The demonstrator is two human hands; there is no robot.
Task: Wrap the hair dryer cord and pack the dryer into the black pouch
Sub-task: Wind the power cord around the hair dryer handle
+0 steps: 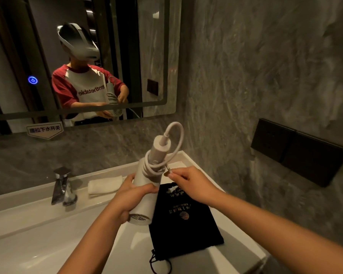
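A white hair dryer (147, 186) is held above the sink counter, handle pointing up and away. My left hand (131, 196) grips its barrel near the grille end. Its white cord (156, 165) is coiled in several turns around the handle, with one loop arching above the handle tip. My right hand (188, 182) pinches the plug end (167, 172) of the cord just right of the coils. The black pouch (182, 222) with gold print lies flat on the counter below the dryer, its drawstring (158, 262) trailing toward me.
A white sink counter (38, 220) carries a chrome faucet (61, 186) at the left and a folded white towel (104, 186) behind the dryer. A mirror (77, 56) hangs on the grey marble wall. A black socket panel (297, 151) is on the right wall.
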